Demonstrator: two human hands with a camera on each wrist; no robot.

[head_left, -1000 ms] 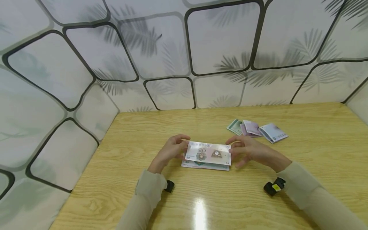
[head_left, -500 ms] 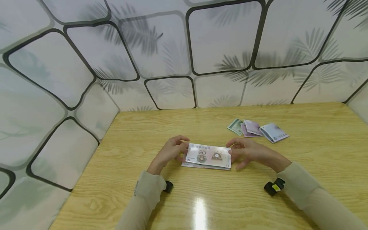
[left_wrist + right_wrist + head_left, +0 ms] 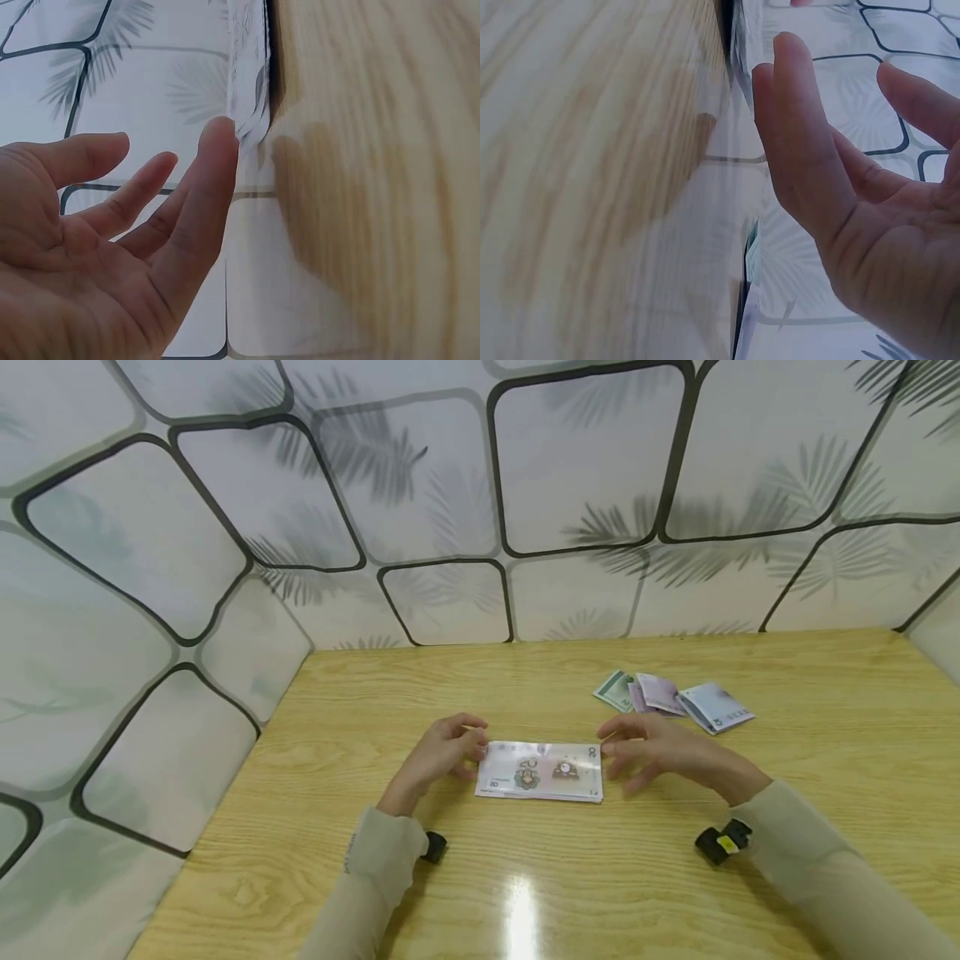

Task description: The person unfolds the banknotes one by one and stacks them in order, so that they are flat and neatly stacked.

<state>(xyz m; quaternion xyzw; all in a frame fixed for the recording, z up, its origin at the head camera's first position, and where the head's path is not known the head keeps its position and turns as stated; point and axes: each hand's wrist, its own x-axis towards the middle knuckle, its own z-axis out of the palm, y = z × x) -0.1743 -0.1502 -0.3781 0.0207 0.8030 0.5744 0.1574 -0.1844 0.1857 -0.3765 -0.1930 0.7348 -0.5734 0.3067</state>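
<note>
A banknote marked 20 [image 3: 540,772] lies flat on the table with at least one more note beneath it, whose edge peeks out along the front. My left hand [image 3: 437,757] is at the note's left end, fingers loosely extended and thumb apart; in the left wrist view one fingertip [image 3: 219,129] is at or very near the note's edge. At the right end my right hand [image 3: 663,756] has its fingers spread, and in the right wrist view its fingertips [image 3: 791,46] pinch nothing. Contact on that side is hard to tell.
Farther back on the right of the wooden table [image 3: 360,693] lie folded banknotes: a green one [image 3: 615,692], purple ones [image 3: 662,693] and a bluish-white one [image 3: 715,707]. A patterned wall [image 3: 442,602] rises behind the table's back edge.
The 20 note, earlier tilted up over a green 50 note, has come down flat and covers nearly all of it. Both hands have eased slightly outward from its ends.
</note>
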